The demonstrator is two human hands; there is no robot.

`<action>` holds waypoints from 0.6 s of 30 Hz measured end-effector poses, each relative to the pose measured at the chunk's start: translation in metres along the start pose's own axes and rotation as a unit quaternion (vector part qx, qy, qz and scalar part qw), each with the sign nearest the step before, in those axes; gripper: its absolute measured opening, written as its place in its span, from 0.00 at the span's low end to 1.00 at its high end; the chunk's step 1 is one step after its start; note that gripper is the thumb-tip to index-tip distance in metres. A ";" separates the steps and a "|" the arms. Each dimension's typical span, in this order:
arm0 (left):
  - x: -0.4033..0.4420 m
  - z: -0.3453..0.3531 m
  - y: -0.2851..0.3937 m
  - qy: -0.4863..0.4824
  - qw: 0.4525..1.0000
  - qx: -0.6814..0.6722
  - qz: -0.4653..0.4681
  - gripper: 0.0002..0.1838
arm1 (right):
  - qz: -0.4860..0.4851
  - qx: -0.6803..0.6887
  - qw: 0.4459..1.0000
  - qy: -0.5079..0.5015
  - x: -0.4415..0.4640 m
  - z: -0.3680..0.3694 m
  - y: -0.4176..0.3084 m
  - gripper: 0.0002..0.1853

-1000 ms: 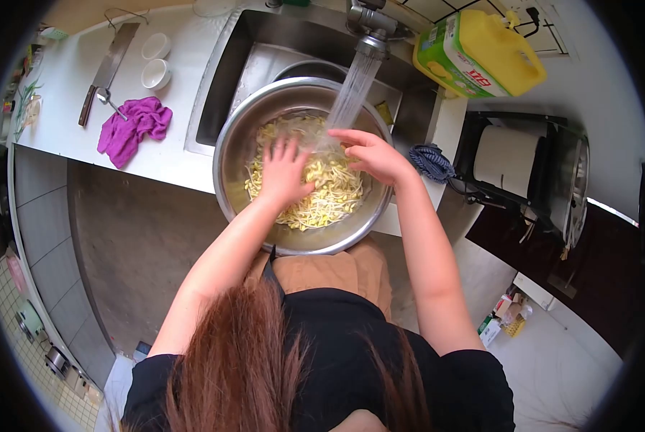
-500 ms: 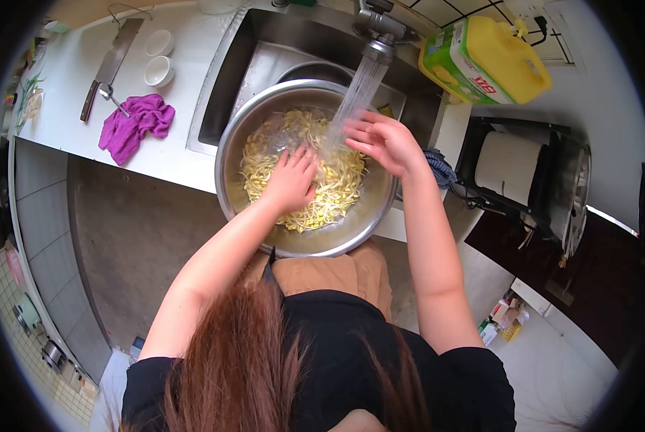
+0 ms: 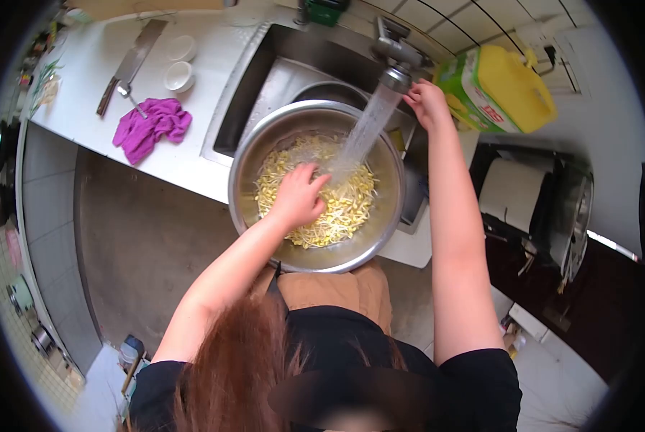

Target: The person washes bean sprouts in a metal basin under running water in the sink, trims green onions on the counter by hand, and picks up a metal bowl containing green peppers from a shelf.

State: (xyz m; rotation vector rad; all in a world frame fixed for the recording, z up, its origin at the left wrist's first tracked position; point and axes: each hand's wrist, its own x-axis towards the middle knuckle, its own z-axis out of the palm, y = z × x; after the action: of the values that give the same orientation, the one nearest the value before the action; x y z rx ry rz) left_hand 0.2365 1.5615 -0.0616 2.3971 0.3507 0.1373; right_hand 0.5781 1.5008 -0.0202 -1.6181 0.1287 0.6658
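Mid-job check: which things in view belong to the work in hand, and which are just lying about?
In the work:
- bean sprouts, under the left hand
- metal basin holding them
- running tap, right hand beside it

Apparently just lying about:
- cleaver
- purple cloth
- small white bowls
- yellow jug

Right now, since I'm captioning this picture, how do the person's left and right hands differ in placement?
The left hand is over the bean sprouts in the metal basin; the right hand is outside the basin, beside the faucet, though contact is unclear. The right hand reaches farther from the body than the left hand. Both are bare.
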 end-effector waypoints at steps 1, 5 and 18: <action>-0.001 -0.002 0.000 0.035 0.999 0.018 0.010 0.22 | 0.016 -0.019 0.999 -0.035 0.034 -0.006 0.009 0.18; -0.002 -0.012 -0.014 0.030 1.000 -0.001 -0.004 0.14 | -0.022 -0.096 0.992 -0.083 0.113 -0.005 0.032 0.09; 0.002 -0.022 -0.029 0.158 0.976 -0.043 -0.143 0.13 | -0.064 -0.310 0.937 -0.145 -0.028 -0.033 0.042 0.25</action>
State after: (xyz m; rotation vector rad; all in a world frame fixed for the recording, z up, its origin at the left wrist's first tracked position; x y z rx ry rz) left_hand 0.2285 1.5969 -0.0645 2.2096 0.8143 0.3953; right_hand 0.5470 1.4540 -0.0428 -2.0795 -0.4435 0.8903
